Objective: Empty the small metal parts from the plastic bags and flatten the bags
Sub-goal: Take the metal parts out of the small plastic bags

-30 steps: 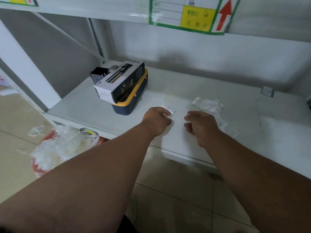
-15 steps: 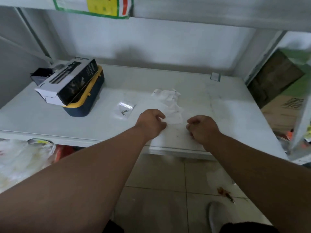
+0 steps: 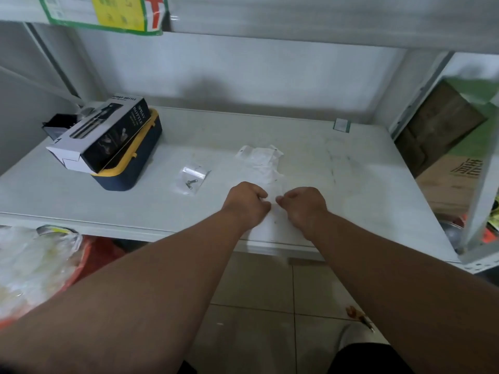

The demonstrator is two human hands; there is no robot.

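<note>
- White shelf [image 3: 351, 184], tiled floor below.
- Left hand [image 3: 247, 202] and right hand [image 3: 303, 205], fingers curled, pinch clear bag [image 3: 272, 220] near front edge.
- Bag with metal parts [image 3: 190, 178] lies left; empty bags [image 3: 260, 160] farther.
- Boxes [image 3: 108, 141] far left.

Just one view: the cam on your head looks forward and down over your forearms at the white shelf [image 3: 351, 184], pretty close, catching floor tiles [image 3: 256, 287] below and the wall behind it.

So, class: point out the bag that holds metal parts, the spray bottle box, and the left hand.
Bag with metal parts [image 3: 192, 177]: head view, its clear middle.
Spray bottle box [image 3: 113, 136]: head view, its dark side.
Left hand [image 3: 247, 202]: head view, back of hand.
</note>
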